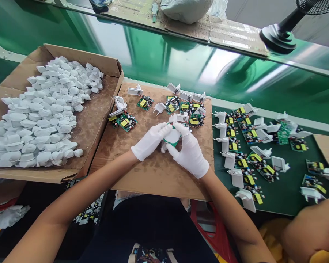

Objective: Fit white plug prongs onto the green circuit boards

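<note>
Pinching a white-and-green piece [172,136] between left hand [150,141] and right hand [190,151], over the cardboard sheet [142,170]. Sits about equally close to each, tbh. Can't tell long axis, too covered.

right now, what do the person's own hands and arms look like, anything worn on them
The left hand and right hand wear matching plain white gloves that cover the fingers and end around the wrists. The forearms are bare: no sleeves, cables or clear markings show on them.
</note>
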The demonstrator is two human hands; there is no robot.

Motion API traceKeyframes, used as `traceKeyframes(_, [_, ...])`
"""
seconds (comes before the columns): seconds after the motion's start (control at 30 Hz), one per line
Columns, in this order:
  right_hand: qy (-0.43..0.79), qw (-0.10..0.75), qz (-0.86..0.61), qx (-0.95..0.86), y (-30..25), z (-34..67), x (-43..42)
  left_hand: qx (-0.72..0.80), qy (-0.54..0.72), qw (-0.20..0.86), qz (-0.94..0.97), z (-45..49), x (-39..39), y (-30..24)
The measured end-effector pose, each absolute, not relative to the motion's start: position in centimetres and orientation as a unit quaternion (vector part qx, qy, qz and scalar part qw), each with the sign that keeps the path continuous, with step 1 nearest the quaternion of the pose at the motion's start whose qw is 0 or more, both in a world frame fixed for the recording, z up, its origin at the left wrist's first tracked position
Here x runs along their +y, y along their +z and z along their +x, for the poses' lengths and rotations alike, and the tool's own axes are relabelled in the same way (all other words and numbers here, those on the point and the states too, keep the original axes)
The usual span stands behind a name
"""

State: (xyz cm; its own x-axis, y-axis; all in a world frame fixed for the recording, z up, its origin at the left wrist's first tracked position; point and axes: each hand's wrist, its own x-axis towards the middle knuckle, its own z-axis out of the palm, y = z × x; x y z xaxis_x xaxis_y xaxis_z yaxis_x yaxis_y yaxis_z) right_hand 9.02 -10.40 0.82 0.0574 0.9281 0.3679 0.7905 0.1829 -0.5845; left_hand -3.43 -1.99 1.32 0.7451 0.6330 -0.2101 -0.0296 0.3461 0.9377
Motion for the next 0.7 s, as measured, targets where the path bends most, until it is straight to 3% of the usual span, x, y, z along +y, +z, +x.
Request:
traceKeyframes(0.5, [0.139,0.408,-0.582,-0.69,1.07,8.59,-10.1,0.333,0.234,0.71,0.575,-3.79,-2.66,1.99])
traceKeyframes(0.7, [0.152,0.426,-0.603,-0.657,0.58,8.6,-10.02,0.278,0.235,0.774,0.518,-3.73,-2.35,1.11])
